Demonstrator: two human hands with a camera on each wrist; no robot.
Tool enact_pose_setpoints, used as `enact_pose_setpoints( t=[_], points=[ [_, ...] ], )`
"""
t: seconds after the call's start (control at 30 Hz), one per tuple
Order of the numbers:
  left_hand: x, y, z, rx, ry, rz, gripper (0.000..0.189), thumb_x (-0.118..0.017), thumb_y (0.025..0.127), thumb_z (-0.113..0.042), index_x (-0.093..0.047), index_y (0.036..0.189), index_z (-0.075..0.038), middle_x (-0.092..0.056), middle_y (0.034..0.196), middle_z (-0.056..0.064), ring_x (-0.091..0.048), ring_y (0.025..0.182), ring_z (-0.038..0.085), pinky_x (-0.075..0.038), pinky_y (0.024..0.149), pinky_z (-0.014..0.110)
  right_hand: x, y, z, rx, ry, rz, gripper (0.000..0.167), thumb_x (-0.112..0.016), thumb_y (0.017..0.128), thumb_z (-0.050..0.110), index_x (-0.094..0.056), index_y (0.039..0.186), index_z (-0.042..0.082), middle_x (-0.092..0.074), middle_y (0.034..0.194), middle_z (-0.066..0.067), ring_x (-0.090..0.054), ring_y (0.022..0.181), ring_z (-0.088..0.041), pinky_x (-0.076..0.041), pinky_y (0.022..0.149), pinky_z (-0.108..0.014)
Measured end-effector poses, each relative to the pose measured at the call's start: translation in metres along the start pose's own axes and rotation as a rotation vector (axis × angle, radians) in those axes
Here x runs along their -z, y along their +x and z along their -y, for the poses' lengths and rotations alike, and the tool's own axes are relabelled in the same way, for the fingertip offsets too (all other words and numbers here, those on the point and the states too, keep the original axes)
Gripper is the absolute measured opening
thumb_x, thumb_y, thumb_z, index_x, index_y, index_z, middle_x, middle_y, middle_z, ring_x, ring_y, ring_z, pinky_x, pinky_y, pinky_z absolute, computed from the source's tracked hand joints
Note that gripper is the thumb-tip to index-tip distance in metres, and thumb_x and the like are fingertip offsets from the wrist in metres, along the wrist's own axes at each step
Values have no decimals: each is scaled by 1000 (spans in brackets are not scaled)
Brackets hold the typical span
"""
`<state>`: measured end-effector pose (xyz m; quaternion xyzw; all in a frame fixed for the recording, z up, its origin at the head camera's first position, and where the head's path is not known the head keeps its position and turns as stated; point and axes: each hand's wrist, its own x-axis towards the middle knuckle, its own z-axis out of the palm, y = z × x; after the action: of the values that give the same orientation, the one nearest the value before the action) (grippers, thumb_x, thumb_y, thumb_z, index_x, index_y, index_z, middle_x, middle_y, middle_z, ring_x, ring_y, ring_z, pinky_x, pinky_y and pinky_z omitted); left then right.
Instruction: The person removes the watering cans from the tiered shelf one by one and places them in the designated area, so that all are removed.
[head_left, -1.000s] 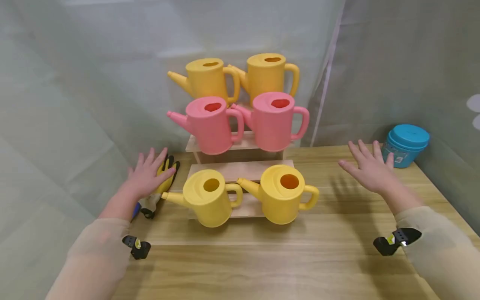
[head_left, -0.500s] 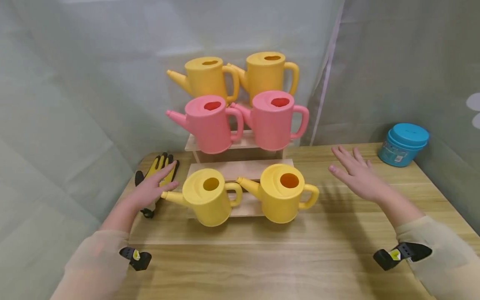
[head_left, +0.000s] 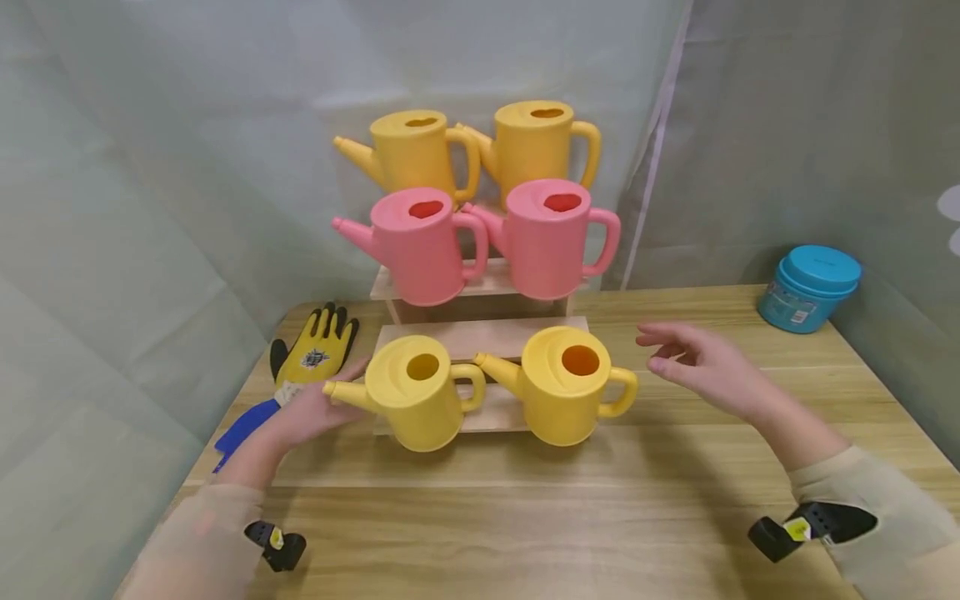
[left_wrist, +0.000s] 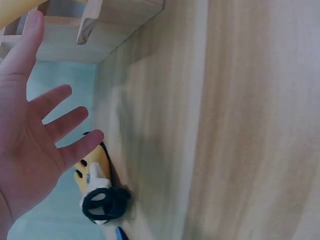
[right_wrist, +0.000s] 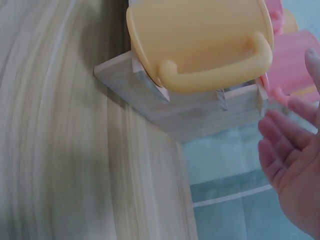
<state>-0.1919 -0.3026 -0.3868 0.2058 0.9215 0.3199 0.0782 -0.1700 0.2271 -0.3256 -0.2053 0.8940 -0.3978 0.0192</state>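
Grey cloth [head_left: 225,108] hangs behind & beside a wood-grain table [head_left: 487,533], w/ a pale wooden stepped stand [head_left: 483,337] set toward its rear. Stand bears six upright watering cans, spouts L, handles R: top row, L rear can [head_left: 414,157] & R rear can [head_left: 534,154], both orange-yellow; mid row, L pink can [head_left: 422,258] & R pink can [head_left: 546,254]; bottom row, L front can [head_left: 416,408] & R front can [head_left: 561,400], both yellow, nearest the person. Yellow/black work glove [head_left: 315,354] w/ blue cuff lies L of stand; blue lidded tub [head_left: 810,292] sits far R, nr table's back edge. L hand [head_left: 318,412]: fingers extended, gripping nothing; it's come inward off the glove & is now partly behind L front can's spout. Contact there? Can't tell; thumb tip looks v. close to yellow plastic in L wrist view. R hand [head_left: 705,362]: also gripping nothing; has swung in from farther R, fingers gone from spread to loosely bent, & hangs near R front can's handle, apart from it. Cans haven't moved vs. a sec ago. Prob. means reach is well along: one hand each side of bottom pair, no hold made yet.
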Motion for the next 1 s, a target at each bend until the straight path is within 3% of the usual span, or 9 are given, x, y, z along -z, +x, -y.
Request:
enact_pose_setpoints(
  t=[0.17, 0.33, 0.5, 0.8, 1.0],
  points=[
    [-9, 1, 2, -60, -113, 12, 62, -67, 87, -31, -42, 140, -9, -49, 136, 12, -41, 126, 36, -31, 100, 59, -5, -1, 0, 25, 51, 30, 45, -63, 91, 22, -51, 132, 8, -60, 120, -8, -56, 91, -19, -50, 71, -26],
    [-15, 0, 4, -39, -175, -4, 37, -68, 87, -25, -58, 119, -11, -61, 116, 3, -51, 116, 30, -39, 96, 53, -12, -1, -3, 32, 80, 62, 44, -65, 90, 20, -53, 130, 8, -61, 116, -8, -56, 88, -19, -50, 68, -27],
    [-21, -2, 5, 19, -170, 5, 40, -69, 86, -30, -57, 120, -12, -61, 119, 5, -51, 116, 31, -41, 94, 52, -18, 1, -6, 41, 82, 105, 44, -65, 89, 19, -53, 129, 7, -61, 115, -6, -55, 91, -22, -50, 70, -27],
    [-26, -5, 11, -58, -187, -4, 36, -66, 88, -26, -58, 121, -15, -59, 120, 3, -51, 116, 30, -42, 94, 51, -24, 2, -7, 71, 97, 106, 41, -65, 89, 18, -56, 127, 7, -62, 106, -3, -55, 88, -20, -50, 68, -27],
    [-29, -4, 10, -39, -171, -9, 37, -66, 88, -27, -58, 122, -16, -58, 122, 5, -49, 119, 33, -41, 94, 53, -24, 0, -8, 84, 126, 103, 41, -65, 89, 17, -55, 127, 7, -63, 102, -5, -56, 87, -19, -51, 68, -27]
  ],
)
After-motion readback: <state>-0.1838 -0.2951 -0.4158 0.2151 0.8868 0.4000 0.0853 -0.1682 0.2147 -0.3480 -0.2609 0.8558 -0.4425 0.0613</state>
